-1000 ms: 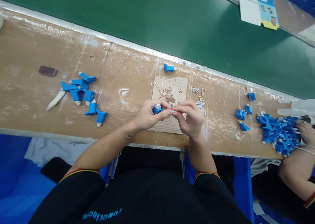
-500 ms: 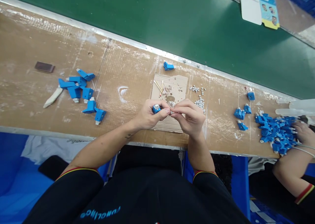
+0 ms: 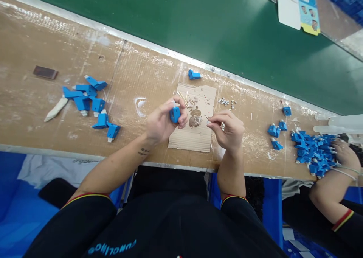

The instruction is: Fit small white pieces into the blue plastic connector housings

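My left hand [image 3: 166, 118], palm turned up, has its fingers curled around a small blue block [image 3: 174, 114] with a whitish tip. Thumb and fingertips of my right hand [image 3: 228, 130] are pinched on a tiny pale piece [image 3: 208, 122], mostly hidden. Between the hands, a small round glass jar [image 3: 195, 120] stands on a stained cardboard piece [image 3: 188, 141]. Several cotton swabs [image 3: 186, 97] lie at the cardboard's upper left. Small grey pieces [image 3: 224, 101] are scattered beyond my right hand, some partly hidden behind it.
Several blue blocks [image 3: 98, 105] lie at left beside a whitish strip [image 3: 56, 109] and a dark brown bar [image 3: 45, 72]. One blue block [image 3: 194, 75] sits near the green surface [image 3: 176, 27]. At right, a co-worker's hand [image 3: 346, 154] touches a heap of blue blocks [image 3: 314, 150].
My hands have moved apart from above the jar, the left one leftward and turned palm up with the blue block, the right one rightward. The jar now shows on the cardboard.
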The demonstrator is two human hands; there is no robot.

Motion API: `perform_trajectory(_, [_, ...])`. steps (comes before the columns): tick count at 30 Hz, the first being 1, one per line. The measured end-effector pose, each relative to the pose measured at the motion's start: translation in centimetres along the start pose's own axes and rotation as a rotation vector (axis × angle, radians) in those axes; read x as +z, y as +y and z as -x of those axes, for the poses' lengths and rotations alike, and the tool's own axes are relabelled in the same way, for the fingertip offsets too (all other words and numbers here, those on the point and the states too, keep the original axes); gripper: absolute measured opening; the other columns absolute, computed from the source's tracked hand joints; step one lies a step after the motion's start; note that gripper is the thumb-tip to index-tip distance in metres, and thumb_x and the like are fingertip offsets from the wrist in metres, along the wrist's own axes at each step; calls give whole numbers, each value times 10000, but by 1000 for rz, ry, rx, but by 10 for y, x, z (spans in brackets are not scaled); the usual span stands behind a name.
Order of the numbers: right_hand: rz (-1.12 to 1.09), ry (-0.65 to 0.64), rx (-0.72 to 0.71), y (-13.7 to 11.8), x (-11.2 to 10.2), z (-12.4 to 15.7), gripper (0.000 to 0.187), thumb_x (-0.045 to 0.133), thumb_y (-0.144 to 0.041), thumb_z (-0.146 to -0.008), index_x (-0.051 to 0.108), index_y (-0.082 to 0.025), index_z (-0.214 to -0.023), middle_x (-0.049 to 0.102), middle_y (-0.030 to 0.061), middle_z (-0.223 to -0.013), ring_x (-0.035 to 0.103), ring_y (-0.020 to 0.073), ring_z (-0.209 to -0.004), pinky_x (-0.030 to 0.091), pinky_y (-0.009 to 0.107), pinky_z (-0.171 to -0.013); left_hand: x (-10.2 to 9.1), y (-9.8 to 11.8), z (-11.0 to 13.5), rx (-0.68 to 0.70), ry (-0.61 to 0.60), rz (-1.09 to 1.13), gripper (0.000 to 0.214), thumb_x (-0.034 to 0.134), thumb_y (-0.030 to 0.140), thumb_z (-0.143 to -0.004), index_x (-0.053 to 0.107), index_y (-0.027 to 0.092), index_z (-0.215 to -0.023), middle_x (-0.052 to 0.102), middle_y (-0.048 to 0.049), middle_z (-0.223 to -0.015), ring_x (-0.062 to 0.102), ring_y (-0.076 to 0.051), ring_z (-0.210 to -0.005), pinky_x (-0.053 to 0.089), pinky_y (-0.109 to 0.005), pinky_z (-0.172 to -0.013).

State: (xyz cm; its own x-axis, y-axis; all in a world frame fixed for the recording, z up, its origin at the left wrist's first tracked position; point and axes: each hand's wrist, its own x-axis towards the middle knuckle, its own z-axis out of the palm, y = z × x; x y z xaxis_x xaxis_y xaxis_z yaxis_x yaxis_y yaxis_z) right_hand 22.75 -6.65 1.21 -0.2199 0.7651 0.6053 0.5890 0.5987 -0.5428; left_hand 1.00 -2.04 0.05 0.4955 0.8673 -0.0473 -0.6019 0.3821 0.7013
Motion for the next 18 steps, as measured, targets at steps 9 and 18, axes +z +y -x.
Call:
perform_trajectory(9, [167,-318,164,29,-4,9,92,669,-240,-1013,741,-233,-955,742,41,-897,663,185,-816,542,333,-731,-11,1,-9,-39,292,9,108,558,318,-810,544,211,-807,501,-8,-654,498,-140,-560,410,-258,-514])
perform_trajectory(18, [265,-351,106,29,2,10,99,654,-262,-1032,729,-236,-974,738,51,-908,671,205,-860,525,337,-754,-18,-1,-13,-8,349,-12,187,555,365,-914,516,215,-808,504,3,-639,528,-138,-539,413,-260,-508])
